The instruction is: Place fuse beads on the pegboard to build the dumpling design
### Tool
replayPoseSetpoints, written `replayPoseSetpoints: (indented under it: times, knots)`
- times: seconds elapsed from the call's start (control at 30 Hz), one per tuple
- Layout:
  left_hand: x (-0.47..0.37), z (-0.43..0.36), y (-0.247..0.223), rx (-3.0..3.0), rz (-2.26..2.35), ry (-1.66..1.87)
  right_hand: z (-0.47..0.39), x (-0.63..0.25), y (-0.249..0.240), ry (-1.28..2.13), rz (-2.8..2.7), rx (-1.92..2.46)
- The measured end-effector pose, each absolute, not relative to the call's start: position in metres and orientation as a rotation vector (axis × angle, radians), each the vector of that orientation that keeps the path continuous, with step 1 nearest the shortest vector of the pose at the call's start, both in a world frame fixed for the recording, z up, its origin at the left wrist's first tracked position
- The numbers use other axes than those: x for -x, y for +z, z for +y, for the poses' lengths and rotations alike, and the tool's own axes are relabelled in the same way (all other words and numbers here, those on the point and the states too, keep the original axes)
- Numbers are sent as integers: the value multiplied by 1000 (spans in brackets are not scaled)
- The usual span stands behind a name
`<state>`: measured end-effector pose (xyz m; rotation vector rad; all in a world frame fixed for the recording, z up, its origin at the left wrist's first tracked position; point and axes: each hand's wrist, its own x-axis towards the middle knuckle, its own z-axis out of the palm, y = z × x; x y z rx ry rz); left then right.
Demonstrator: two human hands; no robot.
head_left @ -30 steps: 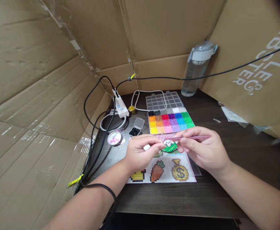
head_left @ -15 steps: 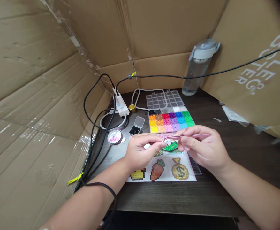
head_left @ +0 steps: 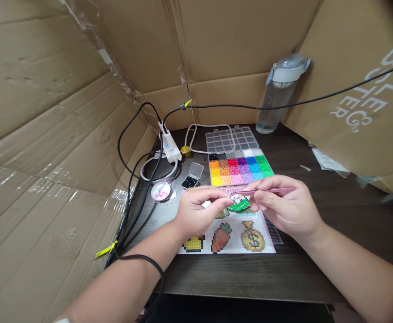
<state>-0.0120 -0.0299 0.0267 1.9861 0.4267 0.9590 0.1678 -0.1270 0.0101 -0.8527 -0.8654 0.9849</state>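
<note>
My right hand (head_left: pixel 285 204) grips a pair of pink tweezers (head_left: pixel 277 190), which lie almost level and point left. Thumb and forefinger of my left hand (head_left: pixel 201 211) are pinched together at the tweezers' tip; whatever is between them is too small to make out. Just behind the fingertips shows a green and white bead piece (head_left: pixel 239 205), partly covered by my hands. Below lies a printed pattern sheet (head_left: pixel 235 237) with a carrot and a money bag on it. A sorted bead box (head_left: pixel 239 168) with many colours sits open beyond my hands.
Left of the sheet are a small open box of black beads (head_left: pixel 189 181) and a white dish of pink beads (head_left: pixel 161 191). Farther back stand a power strip (head_left: pixel 170 146) with black cables and a water bottle (head_left: pixel 278 96). Cardboard walls (head_left: pixel 230 40) enclose the desk.
Both hands stay at nearly the same spot, with the tweezers still at the left fingertips. The view has shifted very slightly.
</note>
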Motion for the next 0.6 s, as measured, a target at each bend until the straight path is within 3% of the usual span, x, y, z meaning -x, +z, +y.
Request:
replayPoseSetpoints:
  times: [0.6]
  knots:
    - [11,-29,26,-1990,394,978,-127,-168,13,961,-875,938]
